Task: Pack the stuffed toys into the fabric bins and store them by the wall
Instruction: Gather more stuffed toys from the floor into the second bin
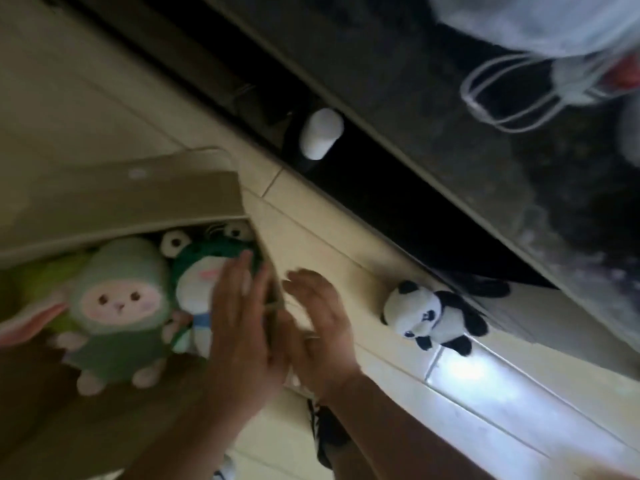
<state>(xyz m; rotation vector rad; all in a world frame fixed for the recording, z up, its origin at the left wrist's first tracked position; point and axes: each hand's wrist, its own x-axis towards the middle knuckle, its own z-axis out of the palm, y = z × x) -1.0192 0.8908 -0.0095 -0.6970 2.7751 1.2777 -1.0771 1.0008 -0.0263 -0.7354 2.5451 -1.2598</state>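
Our left hand (242, 327) and right hand (322, 327), each grip released, flank the fabric bin (138, 199) wall near the panda (433, 317).

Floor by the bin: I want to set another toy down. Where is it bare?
Bare tile lies between the right hand and the panda, and nearer than the panda. The bin is crowded with toys under the left hand.

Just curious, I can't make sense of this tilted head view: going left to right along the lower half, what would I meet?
Light green hooded plush → green frog plush → left hand → right hand → panda plush on the tiled floor.
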